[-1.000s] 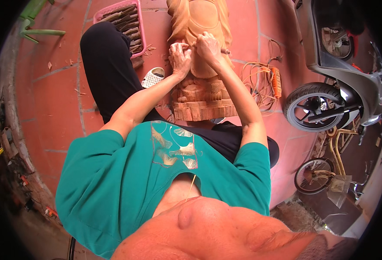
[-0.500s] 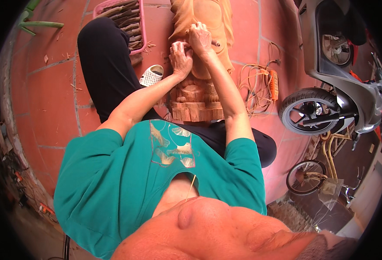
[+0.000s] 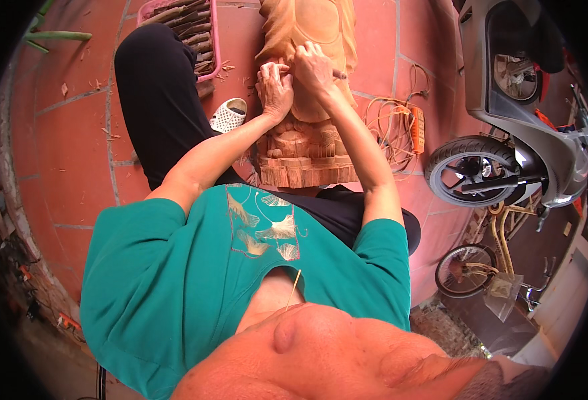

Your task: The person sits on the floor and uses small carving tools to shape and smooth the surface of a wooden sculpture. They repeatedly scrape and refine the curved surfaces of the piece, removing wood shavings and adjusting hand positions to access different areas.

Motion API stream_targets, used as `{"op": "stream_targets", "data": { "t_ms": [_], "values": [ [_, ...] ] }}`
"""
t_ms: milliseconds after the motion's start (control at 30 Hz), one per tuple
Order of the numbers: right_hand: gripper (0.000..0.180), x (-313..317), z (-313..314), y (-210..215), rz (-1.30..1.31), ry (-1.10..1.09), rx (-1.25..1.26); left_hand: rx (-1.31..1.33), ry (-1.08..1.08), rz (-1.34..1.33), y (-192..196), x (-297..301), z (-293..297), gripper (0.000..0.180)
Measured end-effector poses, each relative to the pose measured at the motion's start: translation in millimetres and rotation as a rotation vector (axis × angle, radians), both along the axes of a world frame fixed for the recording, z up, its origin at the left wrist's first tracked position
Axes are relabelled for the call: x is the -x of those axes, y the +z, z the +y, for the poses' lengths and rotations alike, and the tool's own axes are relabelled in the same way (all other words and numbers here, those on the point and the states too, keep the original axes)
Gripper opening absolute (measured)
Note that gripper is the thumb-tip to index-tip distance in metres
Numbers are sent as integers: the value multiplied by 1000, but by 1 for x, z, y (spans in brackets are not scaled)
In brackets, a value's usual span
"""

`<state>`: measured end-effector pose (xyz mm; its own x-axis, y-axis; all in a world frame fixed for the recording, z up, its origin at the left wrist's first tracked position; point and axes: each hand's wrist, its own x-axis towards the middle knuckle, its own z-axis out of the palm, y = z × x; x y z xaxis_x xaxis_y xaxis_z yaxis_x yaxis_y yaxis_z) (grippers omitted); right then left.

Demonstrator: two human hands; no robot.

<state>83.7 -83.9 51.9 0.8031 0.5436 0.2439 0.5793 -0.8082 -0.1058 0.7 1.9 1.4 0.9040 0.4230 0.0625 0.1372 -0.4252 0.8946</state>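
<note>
A carved wooden statue [image 3: 317, 23] with draped folds and a rough block base [image 3: 304, 172] lies on the floor in front of me, its base toward my body. My right hand [image 3: 312, 70] is closed around a carving chisel [image 3: 339, 74], over the statue's lower robe. The dark handle end sticks out on the right of the fist; the blade is hidden by my hands. My left hand [image 3: 275, 92] lies against the statue's left side, fingers bent near the chisel's front end. Whether those fingers grip the blade I cannot make out.
A pink basket [image 3: 216, 40] of several wooden-handled tools stands at the far left, by my bent knee. A white clog [image 3: 228, 116] sits left of the statue. At right are an orange power strip [image 3: 417, 130] with coiled cord, a motorbike [image 3: 507, 163] and a bicycle [image 3: 467, 270]. Wood chips dot the tiles.
My right hand has moved slightly toward me and right, and its wrist has turned a little. More of the chisel handle shows. My left hand has barely shifted on the statue.
</note>
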Motion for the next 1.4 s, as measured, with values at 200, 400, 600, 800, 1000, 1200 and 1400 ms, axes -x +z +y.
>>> {"op": "stream_targets", "data": {
  "t_ms": [200, 400, 600, 800, 1000, 1200, 1400],
  "values": [
    [18, -16, 25, -5, 34, -57, 65, 13, -10, -58, -7, -3, 2, 21],
    [17, 6, -1, 9, 193, -81, 59, 17, -9, -12, -5, -2, 3, 21],
    [18, -7, 15, -7, 51, -80, -39, -3, 1, -19, 2, 1, 1, 21],
    [16, -10, 25, -4, 43, -60, 52, 4, 5, -54, -6, -4, 2, 20],
    [13, 2, -33, 17, 126, 108, 0, 29, -14, -33, -9, -4, 1, 21],
    [15, 5, -60, 25, 154, 194, -108, 11, -19, 1, 1, 2, 0, 20],
    [9, 10, -15, 9, -31, 96, -29, 3, -6, -47, -10, -1, 2, 21]
  ]
}}
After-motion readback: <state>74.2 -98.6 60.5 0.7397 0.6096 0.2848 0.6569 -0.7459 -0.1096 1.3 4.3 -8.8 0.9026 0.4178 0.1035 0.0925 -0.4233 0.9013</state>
